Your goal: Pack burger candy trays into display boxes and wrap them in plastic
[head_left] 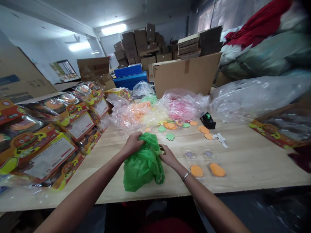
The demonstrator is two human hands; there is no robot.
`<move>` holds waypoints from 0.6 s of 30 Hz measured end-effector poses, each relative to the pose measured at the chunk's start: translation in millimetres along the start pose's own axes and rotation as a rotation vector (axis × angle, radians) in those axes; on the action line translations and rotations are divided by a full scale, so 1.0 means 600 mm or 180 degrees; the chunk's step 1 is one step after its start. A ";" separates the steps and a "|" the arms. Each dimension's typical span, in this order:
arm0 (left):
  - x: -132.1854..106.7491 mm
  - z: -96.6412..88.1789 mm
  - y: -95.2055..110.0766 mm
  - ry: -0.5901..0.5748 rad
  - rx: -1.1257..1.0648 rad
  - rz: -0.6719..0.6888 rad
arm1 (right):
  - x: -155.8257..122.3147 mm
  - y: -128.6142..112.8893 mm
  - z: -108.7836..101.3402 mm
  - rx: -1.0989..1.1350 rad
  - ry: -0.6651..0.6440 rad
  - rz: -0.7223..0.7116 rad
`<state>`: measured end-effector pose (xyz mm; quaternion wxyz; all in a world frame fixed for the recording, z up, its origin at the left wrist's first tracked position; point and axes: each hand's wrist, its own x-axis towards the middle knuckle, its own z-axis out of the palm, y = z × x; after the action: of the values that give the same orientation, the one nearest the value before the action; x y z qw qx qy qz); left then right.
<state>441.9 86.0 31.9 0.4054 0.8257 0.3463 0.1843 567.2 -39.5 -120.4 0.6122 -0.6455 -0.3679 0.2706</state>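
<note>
A crumpled green plastic bag (142, 166) is held up just over the front of the wooden table (178, 181). My left hand (133, 143) is closed on the bag's upper left side. At its right edge, my right hand (167, 156) grips the plastic with bent fingers, partly hidden by the folds. What the bag contains, if anything, does not show. Just beyond lie green leaf-shaped pieces (170, 137) and orange rounded pieces (203, 129). To the right, two clear packs hold orange pieces (217, 169).
Boxed toy burger sets (73, 121) are stacked along the left. Clear bags of pink pieces (179, 108) and orange pieces (136, 113) line the back. A black tape dispenser (208, 120) stands near a white crumpled strip (220, 139). At right is an open display box (274, 132).
</note>
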 end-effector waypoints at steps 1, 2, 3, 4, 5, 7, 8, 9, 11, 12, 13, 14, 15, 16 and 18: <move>0.008 0.008 0.002 -0.0047 -0.0195 -0.0011 | 0.003 -0.010 -0.016 -0.0007 0.0013 -0.0071; 0.013 0.013 0.005 -0.0102 -0.0411 -0.0040 | 0.002 -0.021 -0.028 0.0001 0.0007 -0.0184; 0.017 0.015 0.009 -0.0169 -0.0632 -0.0080 | 0.000 -0.034 -0.035 0.0015 0.0000 -0.0349; 0.018 0.015 0.013 -0.0249 -0.0838 -0.0119 | -0.005 -0.048 -0.037 0.0014 0.0001 -0.0568; 0.018 0.012 0.017 -0.0330 -0.1005 -0.0142 | -0.010 -0.061 -0.033 -0.0012 0.0028 -0.0819; 0.014 0.003 0.022 -0.0525 -0.1381 -0.0192 | -0.016 -0.080 -0.014 -0.0112 0.0249 -0.1255; 0.013 -0.003 0.022 -0.0654 -0.1641 -0.0253 | -0.016 -0.086 -0.002 -0.0156 0.0428 -0.1360; 0.012 -0.010 0.020 -0.0800 -0.1940 -0.0354 | -0.011 -0.089 0.009 -0.0157 0.0603 -0.1369; 0.015 -0.028 0.010 -0.0884 -0.2467 -0.0695 | 0.010 -0.086 0.021 0.0048 0.0854 -0.1084; 0.017 -0.037 0.002 -0.0728 -0.2578 -0.0913 | 0.026 -0.081 0.021 0.0203 0.0911 -0.0871; 0.018 -0.046 -0.009 -0.0478 -0.2559 -0.1112 | 0.042 -0.075 0.017 0.0357 0.0940 -0.0667; 0.017 -0.052 -0.021 -0.0203 -0.2469 -0.1280 | 0.057 -0.069 0.010 0.0491 0.0975 -0.0494; 0.013 -0.056 -0.034 0.0019 -0.2367 -0.1407 | 0.069 -0.061 0.001 0.0587 0.1029 -0.0370; 0.004 -0.057 -0.047 0.0082 -0.2288 -0.1505 | 0.075 -0.054 -0.008 0.0639 0.1125 -0.0298; -0.022 -0.046 -0.070 -0.0173 -0.2204 -0.1517 | 0.067 -0.040 -0.022 0.0745 0.1411 -0.0226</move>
<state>399.0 109.8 14.8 0.6993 0.5420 0.4344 0.1690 597.5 -15.4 -91.0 0.7575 -0.6005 -0.2133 0.1415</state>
